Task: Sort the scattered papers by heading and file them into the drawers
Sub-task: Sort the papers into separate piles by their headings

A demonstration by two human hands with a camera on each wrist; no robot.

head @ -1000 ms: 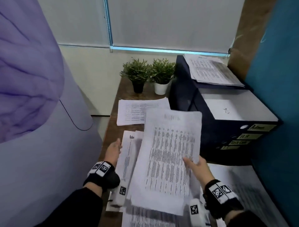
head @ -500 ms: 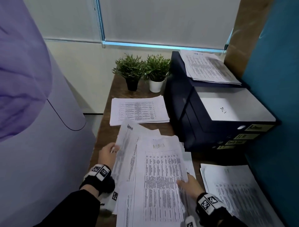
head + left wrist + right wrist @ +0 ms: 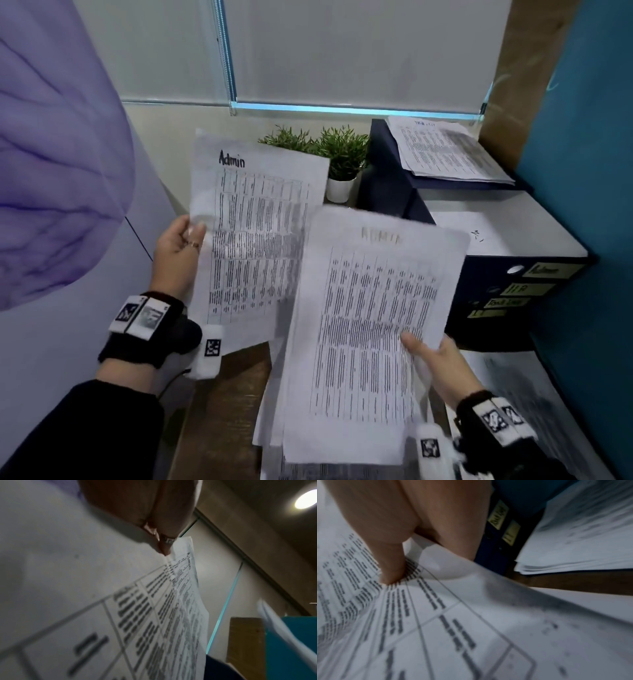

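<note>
My left hand (image 3: 181, 240) pinches the left edge of a printed sheet headed "Admin" (image 3: 253, 233) and holds it up above the desk; in the left wrist view the left hand (image 3: 163, 539) has its thumb on that sheet (image 3: 120, 608). My right hand (image 3: 435, 359) grips a small stack headed "ADMIN" (image 3: 370, 325) at its right edge, thumb on top; in the right wrist view the right hand (image 3: 390, 566) has its thumb pressing the stack (image 3: 436, 615). The dark blue drawer unit (image 3: 496, 274) with yellow labels stands to the right.
Two small potted plants (image 3: 342, 150) stand at the back of the wooden desk (image 3: 226, 394). More papers lie on top of the drawer unit (image 3: 445, 150) and at the desk's right front (image 3: 520, 394). A pale panel (image 3: 51, 325) rises at the left, a teal wall (image 3: 589, 205) at the right.
My left hand has lifted the "Admin" sheet up off the desk pile. My right hand has raised its stack up and to the right.
</note>
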